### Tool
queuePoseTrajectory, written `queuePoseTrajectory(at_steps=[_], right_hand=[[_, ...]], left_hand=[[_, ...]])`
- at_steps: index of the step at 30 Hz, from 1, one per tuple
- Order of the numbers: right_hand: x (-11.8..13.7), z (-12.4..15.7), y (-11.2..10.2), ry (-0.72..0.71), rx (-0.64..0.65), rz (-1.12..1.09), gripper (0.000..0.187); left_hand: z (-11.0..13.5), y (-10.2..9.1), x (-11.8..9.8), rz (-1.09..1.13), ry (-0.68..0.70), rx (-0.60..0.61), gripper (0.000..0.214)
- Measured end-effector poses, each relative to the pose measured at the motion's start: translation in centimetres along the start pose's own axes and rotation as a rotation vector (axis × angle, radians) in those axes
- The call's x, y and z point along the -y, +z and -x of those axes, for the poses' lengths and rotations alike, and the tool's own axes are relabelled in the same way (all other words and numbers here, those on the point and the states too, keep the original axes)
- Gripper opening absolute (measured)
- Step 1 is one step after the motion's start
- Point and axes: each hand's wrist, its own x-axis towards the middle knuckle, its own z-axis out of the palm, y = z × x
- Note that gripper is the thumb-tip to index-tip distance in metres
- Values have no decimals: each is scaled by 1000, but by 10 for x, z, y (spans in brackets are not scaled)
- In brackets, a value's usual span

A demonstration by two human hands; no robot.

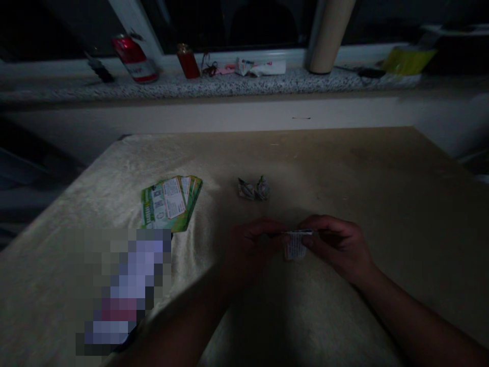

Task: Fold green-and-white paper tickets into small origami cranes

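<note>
Over the middle of the table, a small folded piece of printed paper (295, 246) is pinched between both hands. My left hand (260, 242) lies in shadow, its fingertips closed on the paper's left edge. Thumb and fingers of my right hand (338, 242) grip the right edge. Beyond the hands sits a small folded-paper piece (246, 189), dark and printed, with a second folded-paper piece (263, 188) right beside it. Several green printed leaflets (168, 204) lie fanned out to the left.
A pixelated, unreadable object (133, 285) lies at the lower left of the table (382, 178). The granite windowsill (221, 89) bears a red can (135, 58), a red bottle (188, 61), crumpled wrappers (260, 67), a cardboard tube (331, 35) and something yellow (408, 60).
</note>
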Motion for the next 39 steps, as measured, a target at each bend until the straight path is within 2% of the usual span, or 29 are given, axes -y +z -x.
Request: queuePoseTrajectory(at_steps=[28, 34, 39], right_hand=[[-4, 2, -1, -13, 5, 1, 10], [-5, 3, -1, 2, 21, -9, 9], [-3, 1, -1, -34, 44, -60, 15]], left_hand=[[0, 0, 0, 29, 5, 15, 10], [0, 0, 1, 32, 55, 39, 10], [1, 1, -3, 29, 111, 23, 6]])
